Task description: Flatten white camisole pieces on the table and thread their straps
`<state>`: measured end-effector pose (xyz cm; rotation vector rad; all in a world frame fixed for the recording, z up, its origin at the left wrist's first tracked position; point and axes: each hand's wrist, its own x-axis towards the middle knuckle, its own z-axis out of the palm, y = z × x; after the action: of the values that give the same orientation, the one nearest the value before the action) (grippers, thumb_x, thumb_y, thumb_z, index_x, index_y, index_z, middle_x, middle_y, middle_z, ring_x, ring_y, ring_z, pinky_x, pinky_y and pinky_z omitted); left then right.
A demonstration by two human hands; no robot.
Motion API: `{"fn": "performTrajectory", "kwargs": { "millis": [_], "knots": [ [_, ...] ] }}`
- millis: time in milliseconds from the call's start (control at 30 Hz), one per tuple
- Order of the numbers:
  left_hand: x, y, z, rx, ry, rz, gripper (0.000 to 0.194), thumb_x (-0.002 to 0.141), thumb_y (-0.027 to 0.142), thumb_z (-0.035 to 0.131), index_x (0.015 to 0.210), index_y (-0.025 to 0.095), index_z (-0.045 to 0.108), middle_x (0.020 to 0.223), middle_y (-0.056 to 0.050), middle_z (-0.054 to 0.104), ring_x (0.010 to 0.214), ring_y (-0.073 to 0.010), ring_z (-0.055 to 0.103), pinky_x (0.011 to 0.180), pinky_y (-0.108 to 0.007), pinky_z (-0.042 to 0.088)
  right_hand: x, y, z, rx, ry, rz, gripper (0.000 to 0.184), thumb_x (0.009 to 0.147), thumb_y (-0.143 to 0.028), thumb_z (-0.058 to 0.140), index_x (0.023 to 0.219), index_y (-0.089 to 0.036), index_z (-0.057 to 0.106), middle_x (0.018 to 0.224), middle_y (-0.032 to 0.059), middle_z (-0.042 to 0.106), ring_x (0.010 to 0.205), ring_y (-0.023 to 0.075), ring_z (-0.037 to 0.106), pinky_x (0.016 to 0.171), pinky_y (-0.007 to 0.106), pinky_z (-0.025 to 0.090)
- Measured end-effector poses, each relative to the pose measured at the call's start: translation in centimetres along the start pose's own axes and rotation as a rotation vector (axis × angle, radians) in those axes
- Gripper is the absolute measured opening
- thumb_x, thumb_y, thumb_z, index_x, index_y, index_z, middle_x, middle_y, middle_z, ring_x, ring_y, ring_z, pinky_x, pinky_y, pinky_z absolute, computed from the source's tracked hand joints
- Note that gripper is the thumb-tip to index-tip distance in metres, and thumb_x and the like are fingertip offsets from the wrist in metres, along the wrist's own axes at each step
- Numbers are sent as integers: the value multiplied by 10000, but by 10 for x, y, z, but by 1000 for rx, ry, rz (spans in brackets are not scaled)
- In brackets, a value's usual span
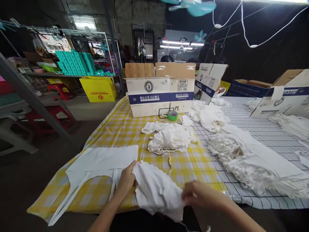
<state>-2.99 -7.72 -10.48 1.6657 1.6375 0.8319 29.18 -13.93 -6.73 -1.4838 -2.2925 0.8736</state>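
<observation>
At the near edge of the yellow-checked surface [113,129], one white cloth piece [156,190], spanning two hands: upper-left corner gripped in the left hand [129,175]; right edge met by the right hand [193,195], fingers curled, blurred, grip impossible to tell. Flat at left, one white garment [103,161]. Beyond, one rumpled white heap [171,138], one green tape roll [172,116], three white-and-blue cartons [149,93].
</observation>
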Motion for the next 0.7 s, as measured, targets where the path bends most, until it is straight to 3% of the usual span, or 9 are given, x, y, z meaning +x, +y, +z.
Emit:
{"fn": "performTrajectory", "kwargs": {
  "millis": [67,167,300,367,467,600,700],
  "knots": [
    [0,5,-7,-62,-9,30,630,540,59,338,1095,213,593,1037,-12,660,954,-210,588,825,-289,430,22,-8,3,25,63,-60,176,773,-233,500,766,-246,675,745,6,663,655,136,584,602,228,402],
    [-2,12,-14,-163,-28,30,549,621,105,362,1111,203,590,1142,-13,622,1092,-212,533,940,-308,390,51,-20,22,37,233,13,179,823,-250,448,821,-213,623,786,27,630,659,141,552,589,234,369],
    [-7,11,-19,-243,-31,4,495,712,191,394,1178,205,557,1211,-11,585,1156,-207,496,1006,-329,352,62,-24,58,-12,140,133,97,696,-277,611,712,-187,579,656,9,584,571,138,485,507,233,277],
    [-11,8,-21,-262,-44,-4,503,725,212,411,1213,198,535,1240,-18,566,1176,-210,480,1024,-341,336,60,-21,65,-7,95,148,96,671,-225,613,637,-180,535,585,-11,538,532,122,435,490,234,233],
    [-12,5,-25,-281,-69,-14,486,741,243,431,1213,202,540,1267,-20,543,1196,-220,462,1040,-355,319,55,-15,54,134,98,106,159,716,-229,573,598,-179,479,567,-30,479,544,112,402,506,230,245],
    [-7,6,-30,-280,-94,-4,444,767,258,426,1189,221,562,1260,-17,549,1192,-229,465,1027,-361,331,51,-13,17,440,145,46,272,789,-373,537,616,-177,461,608,-28,442,604,121,405,566,234,300],
    [-3,22,-39,-202,-226,25,506,729,277,520,1234,245,523,1299,-21,513,1219,-256,434,1028,-373,320,51,-21,-10,710,85,41,316,816,-457,500,666,-182,466,618,-34,424,588,112,389,559,229,307]
  ]
}}
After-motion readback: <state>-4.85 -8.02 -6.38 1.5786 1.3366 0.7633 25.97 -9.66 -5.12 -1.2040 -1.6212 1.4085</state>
